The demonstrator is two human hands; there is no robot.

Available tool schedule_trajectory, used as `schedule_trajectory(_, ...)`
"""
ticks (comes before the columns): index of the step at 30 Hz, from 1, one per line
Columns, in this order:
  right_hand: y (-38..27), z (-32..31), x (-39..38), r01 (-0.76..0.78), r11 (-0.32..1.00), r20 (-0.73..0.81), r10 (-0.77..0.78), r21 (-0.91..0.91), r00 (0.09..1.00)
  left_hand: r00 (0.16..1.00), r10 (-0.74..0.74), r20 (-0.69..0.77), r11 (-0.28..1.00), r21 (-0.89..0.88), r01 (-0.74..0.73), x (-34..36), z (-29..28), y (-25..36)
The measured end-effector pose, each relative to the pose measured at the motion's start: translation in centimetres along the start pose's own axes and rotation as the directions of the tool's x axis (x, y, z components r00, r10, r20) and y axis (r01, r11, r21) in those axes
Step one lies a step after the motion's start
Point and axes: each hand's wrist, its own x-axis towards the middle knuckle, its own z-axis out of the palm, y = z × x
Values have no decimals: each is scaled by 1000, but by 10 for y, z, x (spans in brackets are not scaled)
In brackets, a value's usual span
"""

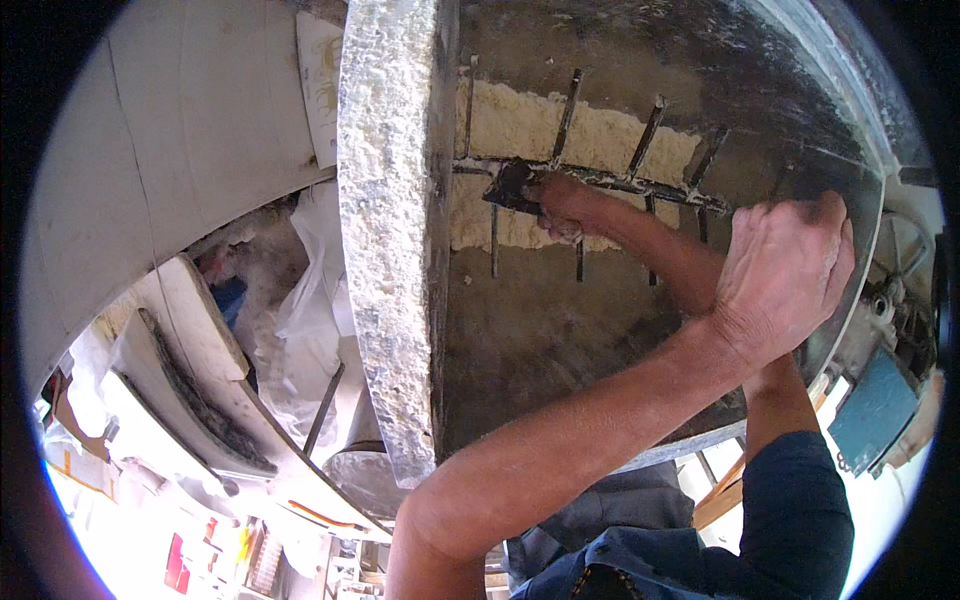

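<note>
Inside a large metal mixing trough, my right hand is closed around a dark, flat scraper. The scraper lies against the mixer shaft, which carries several thin rods. Around the shaft a pale, crumbly, dough-like mass covers part of the trough's bottom. My arms cross, the left forearm passing over the right. Near the right end of the shaft, close to the trough's curved rim, my left hand has its fingers curled; what they grip is hidden.
A thick end wall crusted with pale residue rises left of the shaft. Clear plastic sheeting hangs beyond it. Pale boards lean at the lower left. A blue-green panel and machine parts stand outside the trough at right.
</note>
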Motion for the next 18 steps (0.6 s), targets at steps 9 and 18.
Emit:
schedule_trajectory(9,12,33,39,133,986,-164,-148,-100,975,1000,-6,-6,999,35,6,0,2,-2)
schedule_trajectory(18,2,59,50,478,867,-636,-447,-138,628,1000,-5,12,999,-39,5,-2,5,-6)
